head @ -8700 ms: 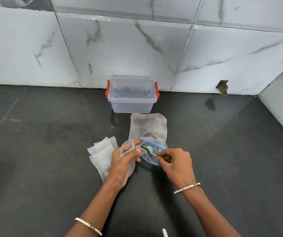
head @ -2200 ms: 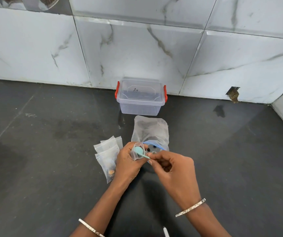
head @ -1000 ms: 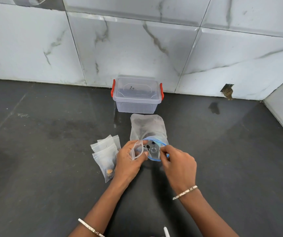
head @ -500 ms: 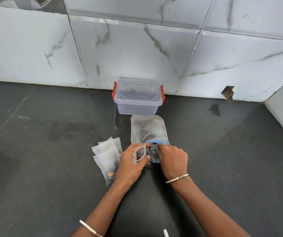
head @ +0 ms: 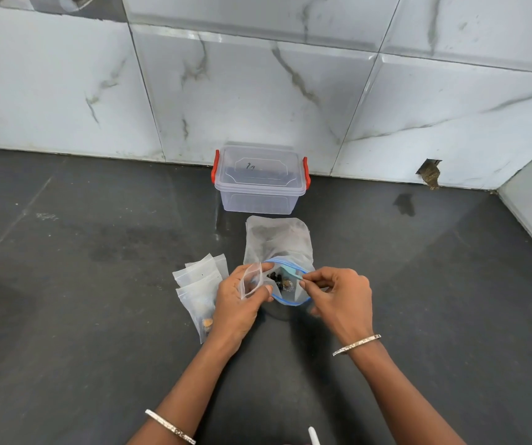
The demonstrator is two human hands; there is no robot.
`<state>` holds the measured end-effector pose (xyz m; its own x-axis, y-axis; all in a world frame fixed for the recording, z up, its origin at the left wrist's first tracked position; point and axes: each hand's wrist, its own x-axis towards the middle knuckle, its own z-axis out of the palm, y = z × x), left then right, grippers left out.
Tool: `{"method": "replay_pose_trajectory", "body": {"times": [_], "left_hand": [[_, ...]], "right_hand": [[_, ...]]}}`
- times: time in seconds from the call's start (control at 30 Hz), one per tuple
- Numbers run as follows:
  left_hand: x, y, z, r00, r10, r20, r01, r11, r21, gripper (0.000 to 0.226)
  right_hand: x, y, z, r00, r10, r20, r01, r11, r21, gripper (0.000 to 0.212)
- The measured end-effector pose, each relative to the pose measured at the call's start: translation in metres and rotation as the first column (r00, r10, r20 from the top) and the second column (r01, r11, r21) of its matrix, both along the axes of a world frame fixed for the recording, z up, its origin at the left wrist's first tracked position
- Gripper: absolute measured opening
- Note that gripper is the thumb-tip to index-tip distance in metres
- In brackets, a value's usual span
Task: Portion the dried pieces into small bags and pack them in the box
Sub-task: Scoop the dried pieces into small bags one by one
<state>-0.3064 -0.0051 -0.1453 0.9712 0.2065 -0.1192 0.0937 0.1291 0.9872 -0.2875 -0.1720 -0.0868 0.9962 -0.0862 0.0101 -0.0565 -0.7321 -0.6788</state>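
Dried pieces (head: 278, 280), dark bits with a tan one among them, lie loose in the open mouth of the large zip bag (head: 277, 242), between the two hands and low on the dark counter (head: 97, 316). Nearest the camera, the left hand (head: 239, 303) pinches a small bag (head: 251, 281) by its lip between thumb and fingers, holding its mouth open and tilted toward the large bag. The right hand (head: 342, 300) pinches the handle of a teal scoop (head: 292, 273), whose bowl sits over the pieces inside the blue-rimmed opening. The pieces look light, dry and small, so they are likely to roll or scatter if tipped fast; lifting them on the scoop suits them better than fingers. The small bag is thin, limp, slick film that would collapse if held lower down, so the rim is the place to hold it. Just beside the left hand lies a stack of small bags (head: 198, 277), with tan pieces showing in the lower one. Beyond the large bag stands the clear box (head: 260, 194) with red latches, lid on, against the marbled tile wall (head: 258, 91).
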Motion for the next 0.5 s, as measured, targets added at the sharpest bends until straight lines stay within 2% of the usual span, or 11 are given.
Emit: {"method": "replay_pose_trajectory", "body": {"times": [0.13, 0.2, 0.5], "left_hand": [[-0.001, -0.001, 0.003, 0.999, 0.011, -0.046, -0.016, 0.994, -0.11, 0.039], [-0.002, -0.001, 0.004, 0.998, 0.022, -0.062, -0.031, 0.987, -0.16, 0.04], [-0.002, -0.002, 0.005, 0.999, 0.032, -0.042, -0.043, 0.958, -0.285, 0.028]], "right_hand": [[-0.001, 0.003, -0.004, 0.999, 0.029, 0.045, -0.019, 0.98, -0.2, 0.009], [-0.003, 0.004, -0.005, 0.998, 0.054, 0.036, -0.043, 0.969, -0.245, 0.009], [-0.013, 0.0, -0.007, 0.991, 0.131, -0.008, -0.129, 0.968, -0.214, 0.005]]}}
